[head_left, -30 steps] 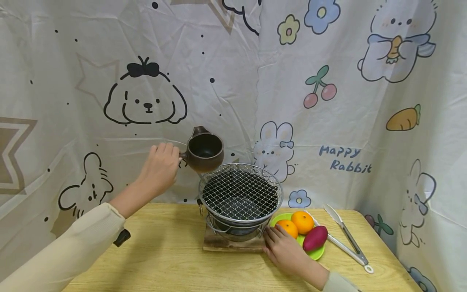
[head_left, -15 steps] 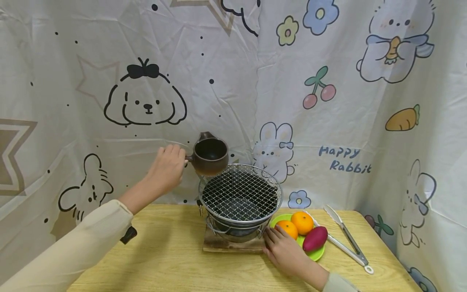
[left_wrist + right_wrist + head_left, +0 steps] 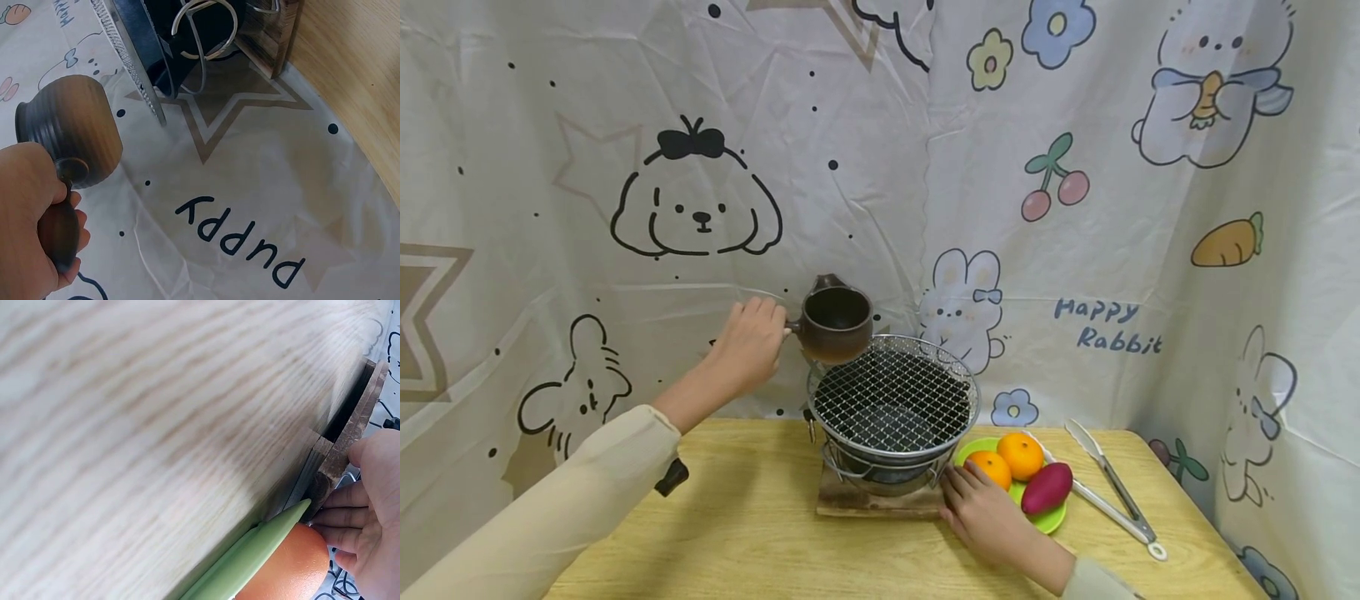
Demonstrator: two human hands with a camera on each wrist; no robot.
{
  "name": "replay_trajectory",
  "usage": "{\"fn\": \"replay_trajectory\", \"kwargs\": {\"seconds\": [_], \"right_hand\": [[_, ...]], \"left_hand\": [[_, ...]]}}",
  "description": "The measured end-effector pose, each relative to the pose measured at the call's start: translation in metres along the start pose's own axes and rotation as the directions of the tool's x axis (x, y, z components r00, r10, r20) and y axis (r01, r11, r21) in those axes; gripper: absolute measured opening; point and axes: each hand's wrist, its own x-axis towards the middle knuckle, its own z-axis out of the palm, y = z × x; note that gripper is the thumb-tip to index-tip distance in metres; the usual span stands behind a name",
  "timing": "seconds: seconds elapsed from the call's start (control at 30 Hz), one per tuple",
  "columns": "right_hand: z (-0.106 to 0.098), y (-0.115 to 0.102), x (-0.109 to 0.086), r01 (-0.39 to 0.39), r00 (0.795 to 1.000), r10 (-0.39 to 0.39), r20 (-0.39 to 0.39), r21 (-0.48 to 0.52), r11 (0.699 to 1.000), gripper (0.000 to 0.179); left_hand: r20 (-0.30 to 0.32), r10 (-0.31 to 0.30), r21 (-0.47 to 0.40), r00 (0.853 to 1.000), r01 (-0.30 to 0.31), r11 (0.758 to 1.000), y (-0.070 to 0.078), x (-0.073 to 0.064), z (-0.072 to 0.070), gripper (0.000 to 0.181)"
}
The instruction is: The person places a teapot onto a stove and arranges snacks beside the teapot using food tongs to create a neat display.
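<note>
My left hand (image 3: 748,346) grips the side handle of a brown clay teapot (image 3: 837,327) without a lid, its dark inside showing. In the head view, the pot overlaps the back left rim of a round wire-mesh grill (image 3: 891,408). The left wrist view shows the thumb and fingers wrapped round the teapot handle (image 3: 59,234). The grill's stand sits on a wooden board (image 3: 880,502). My right hand (image 3: 988,517) rests with fairly straight fingers at the board's right end, close to the orange fruit (image 3: 287,565) on a green plate (image 3: 1051,522).
The plate holds two orange fruits and a purple sweet potato (image 3: 1047,489). Tongs (image 3: 1116,483) lie to its right on the wooden table (image 3: 752,533). A printed cloth (image 3: 880,167) hangs behind the table.
My left hand has carried the teapot to the right and slightly down, over the grill's left rim. The right hand stays at the board.
</note>
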Motion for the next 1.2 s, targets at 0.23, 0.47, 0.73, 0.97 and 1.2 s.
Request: {"fn": "replay_trajectory", "kwargs": {"seconds": [0.23,0.47,0.73,0.97,1.2], "right_hand": [[0.000,0.001,0.002,0.007,1.000,-0.007,0.006,-0.008,1.000,0.044],[-0.001,0.000,0.003,0.006,1.000,-0.006,0.010,-0.016,1.000,0.044],[-0.002,-0.001,0.002,0.004,1.000,-0.003,0.020,-0.019,1.000,0.044],[-0.003,-0.001,0.002,-0.007,0.999,0.008,0.045,-0.023,1.000,0.045],[-0.003,-0.002,0.002,-0.007,0.999,0.008,0.047,-0.027,1.000,0.044]], "left_hand": [[0.007,0.007,0.014,1.000,-0.007,1.000,0.004,0.004,0.002,0.022],[0.047,-0.002,0.008,0.999,0.001,1.000,0.009,0.009,0.005,0.022],[0.037,0.008,0.014,0.999,-0.008,1.000,0.012,0.012,0.011,0.022],[0.042,0.008,0.014,0.999,-0.008,1.000,0.016,0.019,0.011,0.023],[0.054,0.017,0.001,0.998,-0.017,1.000,0.022,0.026,0.011,0.023]]}}
